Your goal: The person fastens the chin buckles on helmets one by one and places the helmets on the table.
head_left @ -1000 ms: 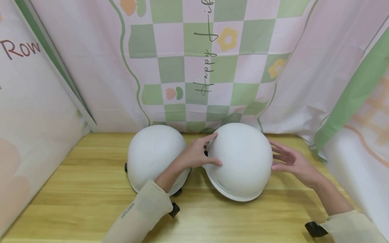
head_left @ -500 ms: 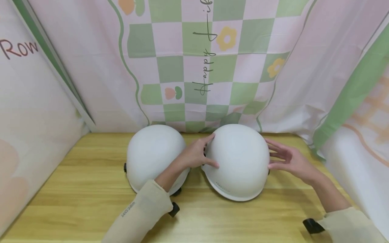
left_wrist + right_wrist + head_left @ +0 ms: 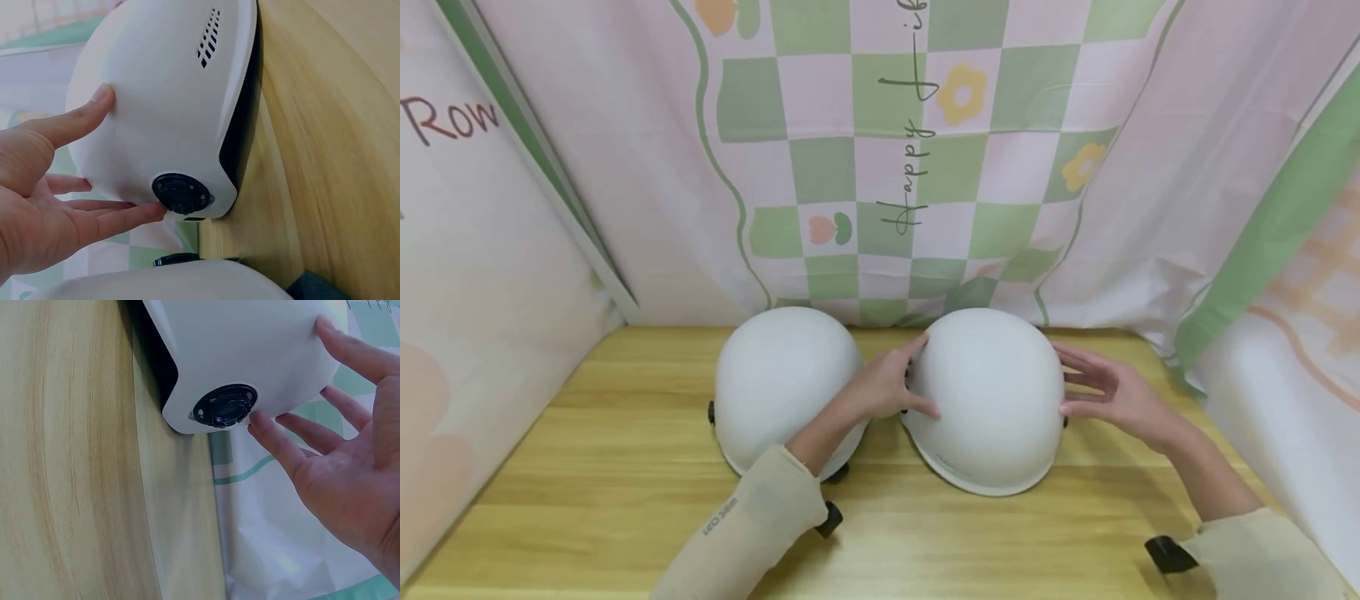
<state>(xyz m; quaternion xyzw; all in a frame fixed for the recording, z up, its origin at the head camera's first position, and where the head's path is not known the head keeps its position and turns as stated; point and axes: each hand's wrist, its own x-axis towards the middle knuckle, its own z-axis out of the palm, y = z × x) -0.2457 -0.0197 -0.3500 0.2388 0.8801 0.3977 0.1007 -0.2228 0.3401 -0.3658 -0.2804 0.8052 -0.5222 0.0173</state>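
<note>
Two white helmets stand side by side, dome up, on the wooden table. My left hand touches the left side of the right helmet, thumb and fingers spread and fairly straight. In the left wrist view, one fingertip meets the helmet's round black side dial, below a vent grille. My right hand touches the opposite side with extended fingers, a fingertip at the other black dial. The left helmet is partly hidden behind my left forearm.
The wood-grain table reaches back to a hanging cloth with green checks, close behind both helmets. More printed cloth hangs at the left and right. Beige sleeves cover my forearms, with a black piece at the right cuff.
The right helmet has shifted slightly left and settled, its front vents showing less and its right dial showing more. My right hand has moved a little left with it; the left helmet stays put.
</note>
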